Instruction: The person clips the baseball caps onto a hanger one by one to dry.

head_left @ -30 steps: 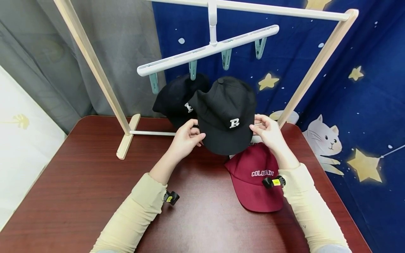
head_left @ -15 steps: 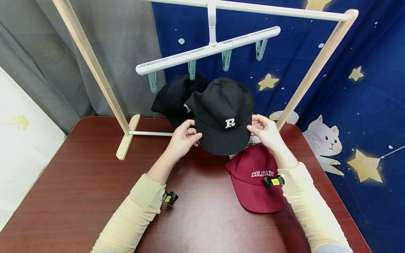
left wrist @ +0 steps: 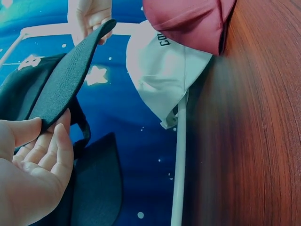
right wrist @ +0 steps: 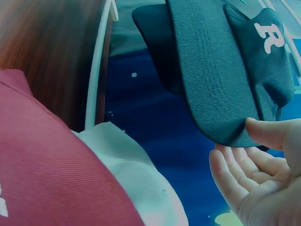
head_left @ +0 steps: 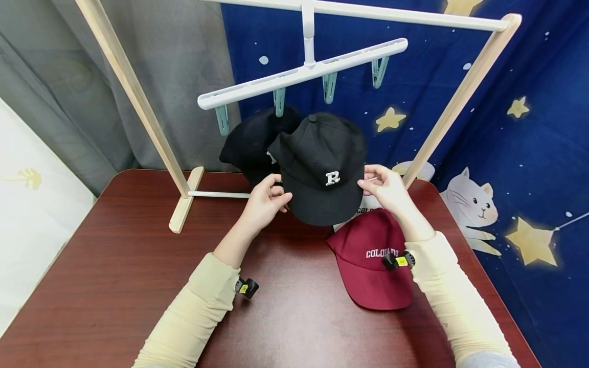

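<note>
A black cap (head_left: 322,158) with a white letter R on its front is held up off the table between both hands. My left hand (head_left: 266,204) pinches the left edge of its brim, thumb on top and fingers beneath, as the left wrist view also shows. On the opposite edge my right hand (head_left: 385,188) pinches the brim the same way; in the right wrist view the thumb lies over the brim (right wrist: 207,70). Behind it, partly hidden, a second black cap (head_left: 250,140) hangs below the hanger bar (head_left: 303,72) and its green clips (head_left: 329,88).
A wooden rack (head_left: 138,102) carries the hanger. On the right, a maroon cap (head_left: 375,281) with COLORADO lettering lies on the brown table (head_left: 115,286), overlapping a white cap (left wrist: 155,70). A low white rail (head_left: 218,194) runs between the rack's feet.
Both hands have shifted slightly left with the black cap, mostly in the first half second. The hanger bar has moved very slightly. The maroon cap stays put.
</note>
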Demonstrator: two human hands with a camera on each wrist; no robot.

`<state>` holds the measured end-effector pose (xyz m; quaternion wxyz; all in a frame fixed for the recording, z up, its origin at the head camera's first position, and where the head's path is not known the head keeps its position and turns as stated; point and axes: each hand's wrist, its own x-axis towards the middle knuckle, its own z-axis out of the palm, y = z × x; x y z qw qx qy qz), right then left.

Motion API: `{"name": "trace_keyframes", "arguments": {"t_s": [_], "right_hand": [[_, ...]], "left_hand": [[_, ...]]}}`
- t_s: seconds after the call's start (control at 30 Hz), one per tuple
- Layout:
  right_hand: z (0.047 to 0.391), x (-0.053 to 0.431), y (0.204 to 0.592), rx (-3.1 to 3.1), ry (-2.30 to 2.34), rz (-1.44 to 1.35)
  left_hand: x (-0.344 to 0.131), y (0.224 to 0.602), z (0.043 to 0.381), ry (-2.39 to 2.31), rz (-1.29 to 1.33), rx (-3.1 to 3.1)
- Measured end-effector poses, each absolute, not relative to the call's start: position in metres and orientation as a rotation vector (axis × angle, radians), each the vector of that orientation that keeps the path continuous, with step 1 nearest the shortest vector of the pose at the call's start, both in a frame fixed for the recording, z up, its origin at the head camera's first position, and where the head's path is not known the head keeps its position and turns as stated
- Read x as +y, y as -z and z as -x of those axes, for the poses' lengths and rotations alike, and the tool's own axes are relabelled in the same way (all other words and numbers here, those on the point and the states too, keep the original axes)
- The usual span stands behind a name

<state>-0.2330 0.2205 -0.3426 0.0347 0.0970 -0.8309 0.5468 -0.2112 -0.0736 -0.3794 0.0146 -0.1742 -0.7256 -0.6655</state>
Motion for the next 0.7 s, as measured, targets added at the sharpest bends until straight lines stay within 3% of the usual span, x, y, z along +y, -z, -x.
{"name": "trace_keyframes", "arguments": {"t_s": [0.7], "right_hand": [[0.238, 0.211, 0.308, -2.427, -1.572, -0.178]], "left_hand": [[-0.072, 0.378, 0.210, 2.135, 0.515, -2.204]]}}
